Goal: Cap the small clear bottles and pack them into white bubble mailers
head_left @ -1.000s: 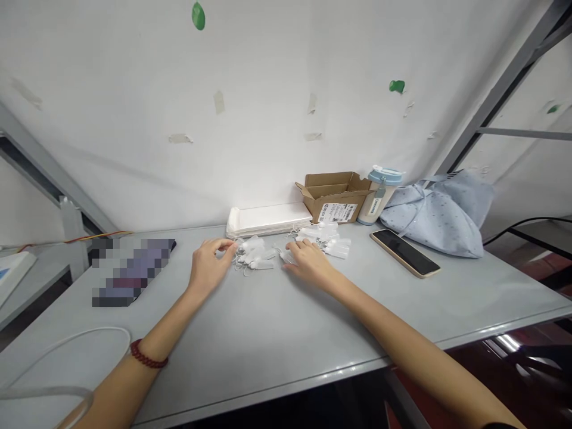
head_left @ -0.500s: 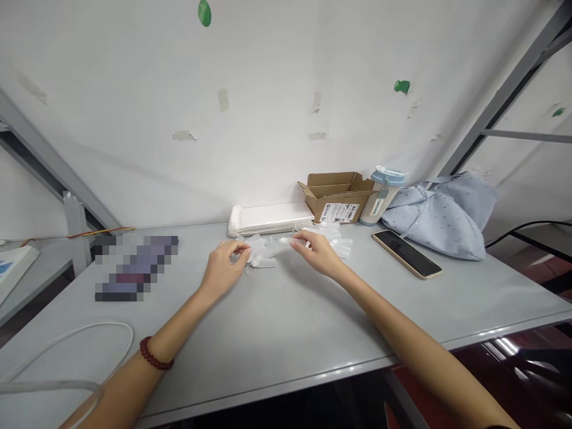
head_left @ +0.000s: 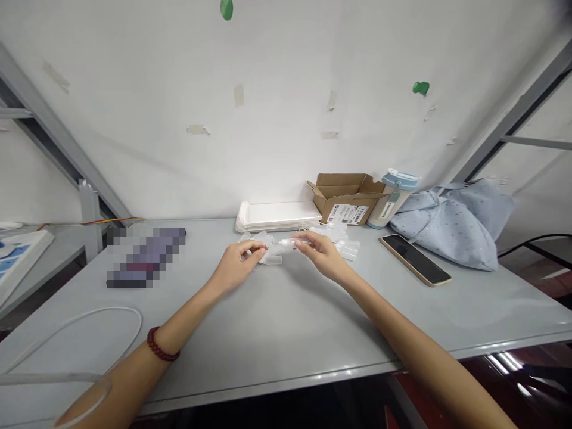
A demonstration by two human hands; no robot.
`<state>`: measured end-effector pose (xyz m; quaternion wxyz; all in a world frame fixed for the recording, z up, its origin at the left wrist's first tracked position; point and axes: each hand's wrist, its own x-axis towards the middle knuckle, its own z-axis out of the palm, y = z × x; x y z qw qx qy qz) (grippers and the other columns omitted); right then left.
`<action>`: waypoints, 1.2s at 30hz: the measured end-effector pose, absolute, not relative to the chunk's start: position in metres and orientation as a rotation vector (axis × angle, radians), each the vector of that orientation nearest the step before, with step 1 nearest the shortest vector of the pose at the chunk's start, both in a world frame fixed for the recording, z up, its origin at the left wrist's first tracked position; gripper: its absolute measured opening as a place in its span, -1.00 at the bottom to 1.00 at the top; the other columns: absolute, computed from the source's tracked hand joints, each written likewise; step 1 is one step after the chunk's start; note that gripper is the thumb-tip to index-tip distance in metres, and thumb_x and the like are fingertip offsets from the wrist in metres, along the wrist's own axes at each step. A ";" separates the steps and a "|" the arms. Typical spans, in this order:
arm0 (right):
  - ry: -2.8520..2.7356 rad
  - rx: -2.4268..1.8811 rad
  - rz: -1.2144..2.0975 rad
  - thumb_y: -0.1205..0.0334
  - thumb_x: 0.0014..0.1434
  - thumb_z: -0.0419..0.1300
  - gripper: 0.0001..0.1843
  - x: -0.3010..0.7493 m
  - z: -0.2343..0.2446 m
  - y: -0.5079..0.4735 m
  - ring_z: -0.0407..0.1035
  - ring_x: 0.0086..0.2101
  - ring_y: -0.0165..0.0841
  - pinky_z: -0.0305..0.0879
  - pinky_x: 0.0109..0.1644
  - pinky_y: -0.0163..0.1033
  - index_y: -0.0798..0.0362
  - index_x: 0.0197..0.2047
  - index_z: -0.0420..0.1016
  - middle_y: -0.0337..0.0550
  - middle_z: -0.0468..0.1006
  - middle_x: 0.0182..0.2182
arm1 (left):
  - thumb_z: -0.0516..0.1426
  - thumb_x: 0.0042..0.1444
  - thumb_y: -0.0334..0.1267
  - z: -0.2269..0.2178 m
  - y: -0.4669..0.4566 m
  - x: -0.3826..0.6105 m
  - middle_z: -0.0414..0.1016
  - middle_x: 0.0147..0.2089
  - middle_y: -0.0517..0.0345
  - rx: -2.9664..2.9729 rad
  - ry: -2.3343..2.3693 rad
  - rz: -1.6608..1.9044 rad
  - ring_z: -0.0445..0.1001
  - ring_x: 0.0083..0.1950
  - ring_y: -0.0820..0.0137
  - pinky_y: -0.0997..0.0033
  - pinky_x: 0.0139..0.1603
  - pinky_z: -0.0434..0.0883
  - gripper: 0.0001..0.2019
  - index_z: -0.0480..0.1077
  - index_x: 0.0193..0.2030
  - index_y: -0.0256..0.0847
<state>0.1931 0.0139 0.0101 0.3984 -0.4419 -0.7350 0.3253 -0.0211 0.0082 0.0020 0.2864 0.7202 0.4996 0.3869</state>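
My right hand [head_left: 322, 253] is closed on a white pen-like tube [head_left: 288, 243] with a thin tip pointing left. Opposite it, my left hand [head_left: 239, 262] pinches thumb to fingers close to that tip. What the left fingers hold, if anything, is too small to make out. Around and behind the left fingertips lie translucent plastic pieces [head_left: 272, 260], one flat on the table just below them. More clear plastic pieces [head_left: 351, 250] with white strings lie beyond my right hand.
Behind the hands is a stack of white flat boxes [head_left: 281, 210]. An open cardboard box [head_left: 346, 199], a cup with a blue lid [head_left: 393, 199], a pale blue bag [head_left: 451, 223] and a phone [head_left: 415, 260] stand or lie rightward. At left are a pixelated item [head_left: 147, 256] and a white cable [head_left: 134, 322].
The view has shifted, so the scene sits further right. My hands have come closer together, and the white tube with its thin tip shows more clearly between them.
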 end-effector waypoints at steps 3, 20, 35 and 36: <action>-1.883 -1.119 0.775 0.10 0.19 0.05 -0.72 0.193 0.009 0.014 0.35 -0.24 -0.33 0.22 -0.20 -0.25 0.05 -0.14 0.47 -0.13 0.53 -0.22 | 0.07 0.08 -0.11 0.004 0.007 -0.021 0.55 -0.25 0.14 1.897 1.307 1.053 0.45 -0.22 0.34 0.43 -0.24 0.33 -0.76 0.48 -0.35 -0.20; -1.918 -1.097 0.753 0.16 0.20 0.04 -0.74 0.189 0.010 0.010 0.35 -0.25 -0.35 0.20 -0.21 -0.27 0.06 -0.14 0.47 -0.14 0.54 -0.18 | 0.02 0.14 -0.04 0.003 0.005 -0.021 0.54 -0.30 0.14 1.921 1.234 0.985 0.43 -0.21 0.34 0.44 -0.23 0.32 -0.68 0.43 -0.45 -0.20; -2.011 -1.039 0.714 0.15 0.23 0.00 -0.71 0.190 0.010 0.010 0.32 -0.38 -0.42 0.17 -0.32 -0.33 0.10 -0.17 0.49 -0.18 0.51 -0.39 | 0.01 0.15 -0.07 0.002 0.003 -0.020 0.52 -0.28 0.17 1.953 1.208 0.933 0.40 -0.23 0.37 0.45 -0.24 0.26 -0.70 0.45 -0.39 -0.19; -2.016 -1.034 0.715 0.15 0.23 0.00 -0.71 0.190 0.009 0.010 0.32 -0.38 -0.42 0.17 -0.32 -0.33 0.10 -0.18 0.48 -0.18 0.52 -0.37 | 0.00 0.16 -0.08 0.002 0.002 -0.020 0.53 -0.28 0.17 1.968 1.208 0.925 0.40 -0.24 0.37 0.45 -0.26 0.26 -0.70 0.46 -0.39 -0.19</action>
